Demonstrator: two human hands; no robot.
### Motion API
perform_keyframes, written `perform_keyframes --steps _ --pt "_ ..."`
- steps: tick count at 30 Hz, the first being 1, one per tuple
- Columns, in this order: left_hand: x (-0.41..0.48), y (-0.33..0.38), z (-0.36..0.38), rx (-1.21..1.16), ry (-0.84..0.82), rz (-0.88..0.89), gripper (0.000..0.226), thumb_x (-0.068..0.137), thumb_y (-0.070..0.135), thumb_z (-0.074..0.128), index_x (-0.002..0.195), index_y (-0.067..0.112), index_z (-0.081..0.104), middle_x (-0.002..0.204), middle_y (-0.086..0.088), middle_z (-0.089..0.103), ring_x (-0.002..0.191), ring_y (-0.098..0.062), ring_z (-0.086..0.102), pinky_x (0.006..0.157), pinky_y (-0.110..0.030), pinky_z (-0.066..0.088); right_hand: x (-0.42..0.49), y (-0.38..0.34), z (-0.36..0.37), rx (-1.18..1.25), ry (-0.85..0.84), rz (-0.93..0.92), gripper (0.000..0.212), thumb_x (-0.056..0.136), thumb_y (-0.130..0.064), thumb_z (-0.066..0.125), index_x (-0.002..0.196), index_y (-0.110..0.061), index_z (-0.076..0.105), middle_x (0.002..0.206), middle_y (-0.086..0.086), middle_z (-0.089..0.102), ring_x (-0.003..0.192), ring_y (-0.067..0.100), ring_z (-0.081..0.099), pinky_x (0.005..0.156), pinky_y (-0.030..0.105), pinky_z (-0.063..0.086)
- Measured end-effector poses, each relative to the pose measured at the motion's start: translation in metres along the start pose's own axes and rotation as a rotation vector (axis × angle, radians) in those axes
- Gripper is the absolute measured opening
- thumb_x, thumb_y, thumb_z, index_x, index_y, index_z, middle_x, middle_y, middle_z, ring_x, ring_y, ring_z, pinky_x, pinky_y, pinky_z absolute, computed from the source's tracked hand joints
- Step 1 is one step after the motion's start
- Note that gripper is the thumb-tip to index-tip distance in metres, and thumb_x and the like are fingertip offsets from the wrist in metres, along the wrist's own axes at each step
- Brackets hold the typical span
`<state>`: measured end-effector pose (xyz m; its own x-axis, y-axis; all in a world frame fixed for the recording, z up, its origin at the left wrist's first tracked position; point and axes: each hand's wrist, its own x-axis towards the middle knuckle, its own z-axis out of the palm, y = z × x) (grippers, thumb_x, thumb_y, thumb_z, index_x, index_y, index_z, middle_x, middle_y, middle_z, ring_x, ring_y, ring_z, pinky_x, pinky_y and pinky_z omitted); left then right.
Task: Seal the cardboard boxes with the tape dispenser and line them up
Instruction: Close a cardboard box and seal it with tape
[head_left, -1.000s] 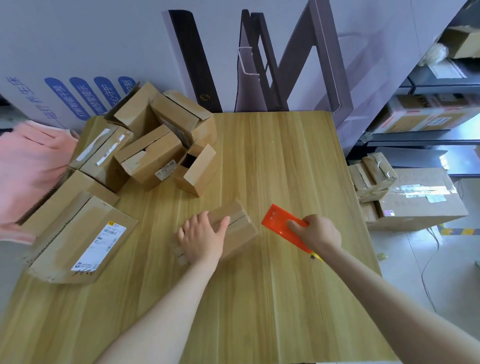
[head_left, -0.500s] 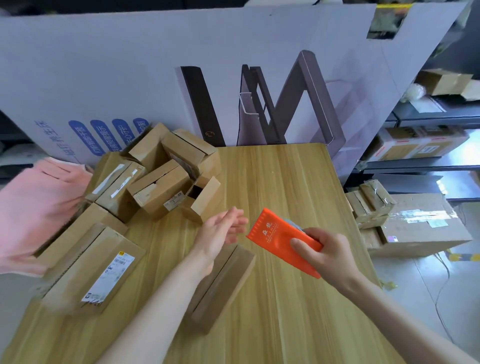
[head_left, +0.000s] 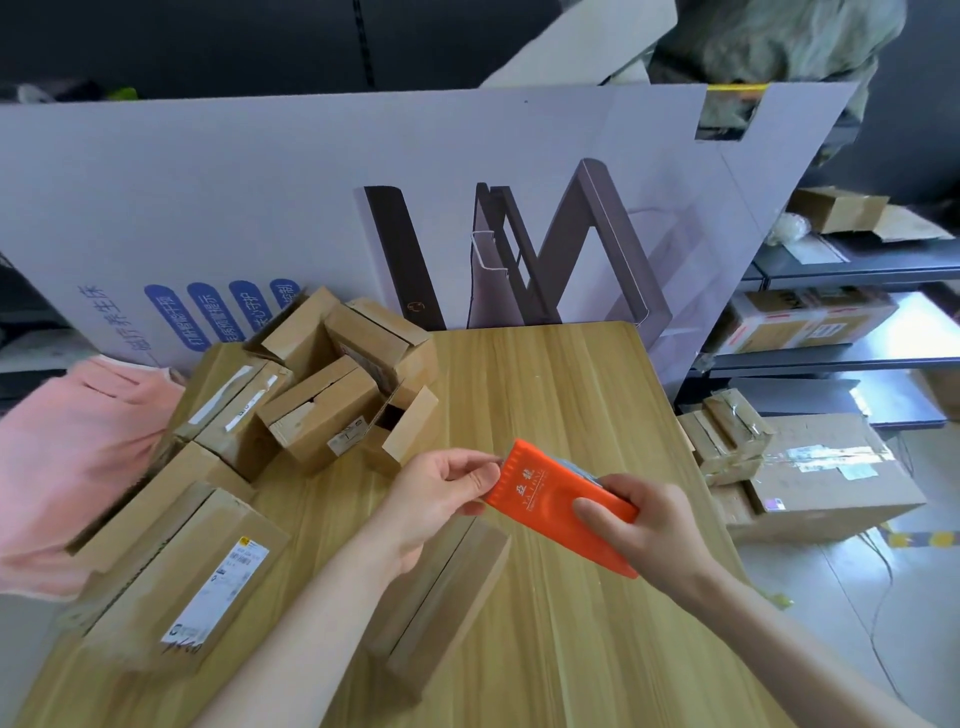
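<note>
Orange tape dispenser: centre of frame, held in the air above the wooden table, tilted, its long axis running upper left to lower right.
Right hand: fingers and thumb wrapped round the dispenser's lower-right end.
Left hand: thumb and curled fingertips pinch at the dispenser's upper-left end; cannot tell whether they hold tape or casing.
Small cardboard box: on the table directly below both hands, partly hidden by the left forearm.
Heap of small boxes: centre left, some flaps open.
Labelled flat box: lower left.
Pink cloth: left edge.
Printed white board: upright behind the table.
Taped boxes on the floor: right of the table.
</note>
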<state>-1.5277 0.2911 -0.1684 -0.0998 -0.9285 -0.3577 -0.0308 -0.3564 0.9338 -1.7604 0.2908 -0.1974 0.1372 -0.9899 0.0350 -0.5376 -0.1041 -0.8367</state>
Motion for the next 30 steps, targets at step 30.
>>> perform_keyframes --steps 30 --pt "0.000 -0.003 -0.012 -0.087 0.190 -0.101 0.006 0.079 0.014 0.073 0.080 0.009 0.074 0.068 -0.004 0.072 0.062 -0.013 0.063 0.057 -0.020 0.051 -0.010 -0.031 0.012 -0.024 -0.041 0.037 0.042 0.061 -0.062 0.055 0.056 -0.021 0.055 0.047 -0.012 0.047 0.044 0.005 0.041 0.045 0.019 0.030"
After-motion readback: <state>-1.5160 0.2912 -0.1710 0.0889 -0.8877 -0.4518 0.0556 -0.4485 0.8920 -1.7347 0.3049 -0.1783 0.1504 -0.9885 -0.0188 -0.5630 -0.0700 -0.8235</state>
